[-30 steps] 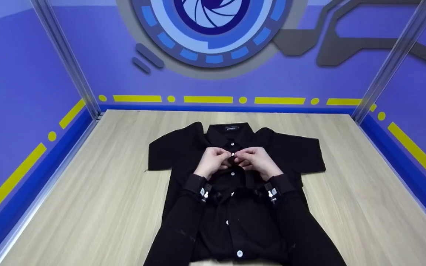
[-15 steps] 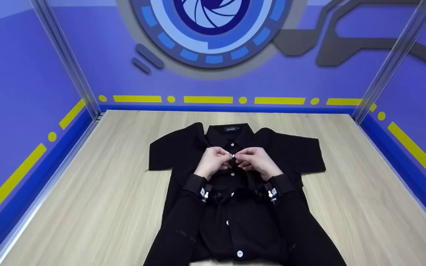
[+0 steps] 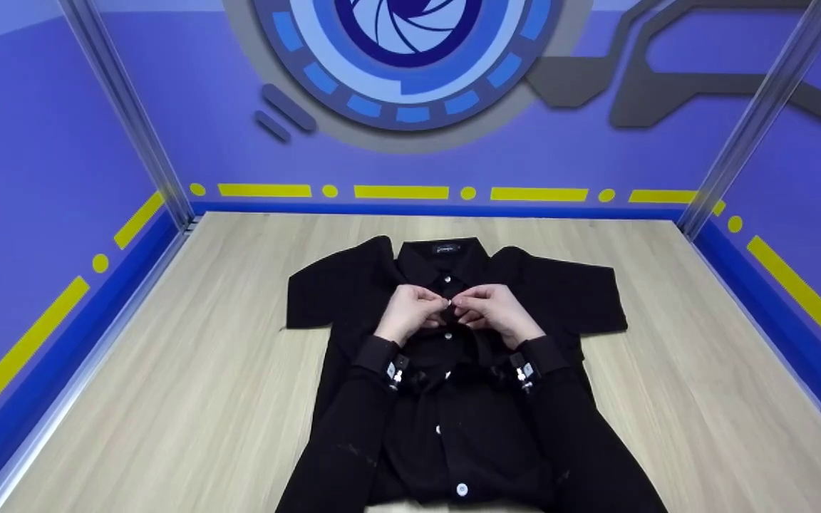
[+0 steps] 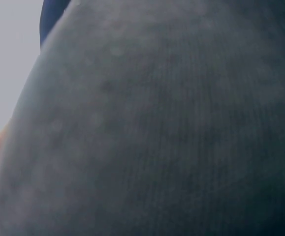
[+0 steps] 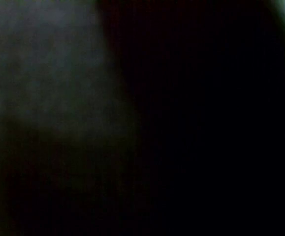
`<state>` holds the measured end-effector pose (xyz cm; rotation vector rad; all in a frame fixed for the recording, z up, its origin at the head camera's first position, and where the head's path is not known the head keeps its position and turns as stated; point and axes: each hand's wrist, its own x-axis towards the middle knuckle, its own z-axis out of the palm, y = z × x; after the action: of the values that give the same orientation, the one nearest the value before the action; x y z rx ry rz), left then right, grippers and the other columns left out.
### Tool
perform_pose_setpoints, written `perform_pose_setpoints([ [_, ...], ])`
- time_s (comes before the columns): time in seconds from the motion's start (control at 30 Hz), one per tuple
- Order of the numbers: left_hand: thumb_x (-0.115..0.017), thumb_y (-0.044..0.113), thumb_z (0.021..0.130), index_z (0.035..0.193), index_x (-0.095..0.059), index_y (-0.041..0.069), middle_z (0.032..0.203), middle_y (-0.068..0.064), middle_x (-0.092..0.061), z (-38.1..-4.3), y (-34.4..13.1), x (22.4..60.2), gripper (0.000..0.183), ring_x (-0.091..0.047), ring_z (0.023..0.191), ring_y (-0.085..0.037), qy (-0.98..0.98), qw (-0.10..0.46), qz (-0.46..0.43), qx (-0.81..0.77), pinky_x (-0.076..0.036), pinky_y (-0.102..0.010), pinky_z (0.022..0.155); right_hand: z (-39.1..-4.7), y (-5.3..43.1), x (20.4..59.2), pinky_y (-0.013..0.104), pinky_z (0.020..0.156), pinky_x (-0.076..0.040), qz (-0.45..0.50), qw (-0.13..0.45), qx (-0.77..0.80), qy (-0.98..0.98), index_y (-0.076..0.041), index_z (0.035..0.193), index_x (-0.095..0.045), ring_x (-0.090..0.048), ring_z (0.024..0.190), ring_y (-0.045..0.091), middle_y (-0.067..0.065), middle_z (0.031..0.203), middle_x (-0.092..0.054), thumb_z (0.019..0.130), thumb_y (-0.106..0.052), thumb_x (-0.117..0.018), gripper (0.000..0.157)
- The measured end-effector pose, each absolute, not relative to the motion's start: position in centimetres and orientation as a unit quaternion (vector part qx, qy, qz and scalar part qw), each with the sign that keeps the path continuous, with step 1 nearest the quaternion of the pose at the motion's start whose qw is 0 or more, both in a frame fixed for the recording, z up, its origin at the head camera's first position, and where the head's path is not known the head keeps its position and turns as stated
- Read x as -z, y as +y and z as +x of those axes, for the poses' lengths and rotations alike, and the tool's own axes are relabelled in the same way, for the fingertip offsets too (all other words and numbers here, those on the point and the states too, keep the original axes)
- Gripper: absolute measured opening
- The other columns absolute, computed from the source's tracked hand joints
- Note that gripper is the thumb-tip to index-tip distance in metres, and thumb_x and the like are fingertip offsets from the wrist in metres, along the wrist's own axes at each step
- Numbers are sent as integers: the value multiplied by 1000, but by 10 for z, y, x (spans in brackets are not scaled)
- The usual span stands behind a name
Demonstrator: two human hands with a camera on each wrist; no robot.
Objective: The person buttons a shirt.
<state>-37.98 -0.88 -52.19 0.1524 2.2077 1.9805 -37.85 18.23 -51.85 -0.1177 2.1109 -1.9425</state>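
A black short-sleeved button-up shirt (image 3: pixel 343 285) lies face up, its collar (image 3: pixel 478 262) toward the back. Below the collar, my left hand (image 3: pixel 409 312) and right hand (image 3: pixel 494 311) meet at the front placket, pinching the fabric on either side of a small white button (image 3: pixel 449 303). Their fingertips partly cover it; whether it sits through its buttonhole cannot be told. In the left wrist view, blurred dark cloth (image 4: pixel 152 123) hides nearly everything, with a bit of skin at the left edge. The right wrist view is mostly black, with a patch of grey cloth (image 5: pixel 48 69).
A light wood-grain table (image 3: pixel 189 370) carries the shirt. Blue panels (image 3: pixel 382 164) with metal corner posts (image 3: pixel 132 121) enclose its back and sides. More white buttons run down the shirt front, including one (image 3: pixel 462 489) near the hem.
Both hands stay at the same place on the placket. Their fingertips have shifted slightly, and the pinched button now shows less than half a second ago.
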Motion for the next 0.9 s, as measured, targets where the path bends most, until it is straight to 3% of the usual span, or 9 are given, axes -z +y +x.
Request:
perform_pose_setpoints([
  [0.47,-64,8,80,81,-72,3,68,-4,-68,-380,-6,524,10,-65,57,-11,782,67,53,-618,-56,-25,53,-378,180,517,24,57,-55,-43,139,657,740,3,103,-69,-66,62,16,11,79,-69,86,-17,-73,27],
  [0.9,-66,8,84,88,-70,-1,71,-4,-68,-379,-8,522,11,-62,58,-9,767,107,100,-624,-52,-21,52,-377,180,516,25,54,-54,-26,133,645,752,2,94,-68,-61,55,13,8,74,-66,80,-20,-79,28],
])
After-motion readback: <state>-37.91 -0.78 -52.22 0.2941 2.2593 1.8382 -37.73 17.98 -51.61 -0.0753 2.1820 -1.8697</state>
